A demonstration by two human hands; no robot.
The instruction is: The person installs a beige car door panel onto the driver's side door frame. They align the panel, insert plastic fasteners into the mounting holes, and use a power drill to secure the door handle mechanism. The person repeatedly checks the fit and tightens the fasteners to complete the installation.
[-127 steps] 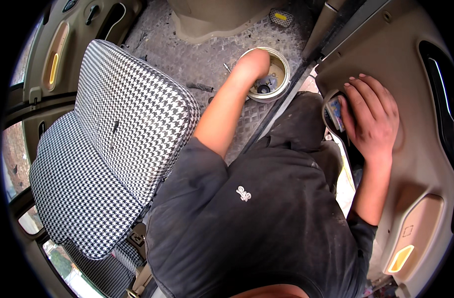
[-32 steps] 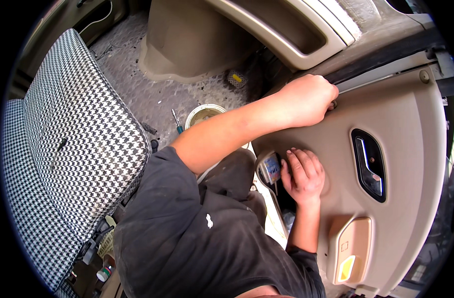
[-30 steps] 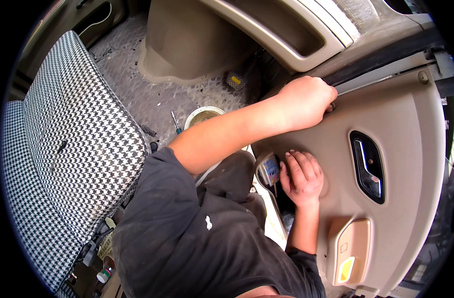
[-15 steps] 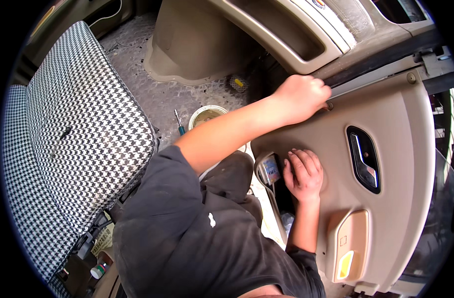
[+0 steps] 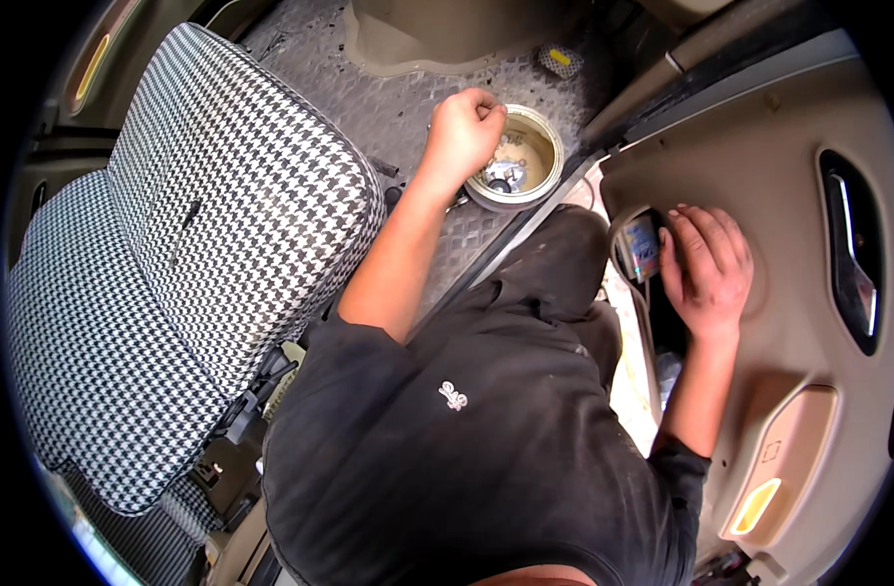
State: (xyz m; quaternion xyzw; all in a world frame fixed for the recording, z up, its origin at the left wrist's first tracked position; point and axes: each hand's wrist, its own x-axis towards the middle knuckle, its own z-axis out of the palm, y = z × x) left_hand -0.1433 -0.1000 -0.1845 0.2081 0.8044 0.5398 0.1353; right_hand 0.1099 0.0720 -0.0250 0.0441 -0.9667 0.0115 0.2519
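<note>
My left hand (image 5: 464,137) is at the left rim of a round pale tub (image 5: 556,181) on the cab floor. Its fingers are curled together in a pinch, and whatever they may hold is hidden. Small metal parts (image 5: 506,178) and some round pieces lie in the bottom of the tub. My right hand (image 5: 709,264) rests on the beige door panel (image 5: 774,176), fingers extended, holding nothing. Its thumb is beside the opening of the door pocket, where a blue printed packet (image 5: 642,246) sits.
A seat in black-and-white houndstooth cloth (image 5: 242,186) takes up the left side. The door carries a black and chrome inner handle (image 5: 854,254) and a beige armrest (image 5: 789,449). A checkered object with a yellow patch (image 5: 560,61) lies on the textured floor (image 5: 398,107).
My left hand has moved from the upper edge of the door panel to the tub. My right hand stays on the panel beside the pocket. The whole view has shifted.
</note>
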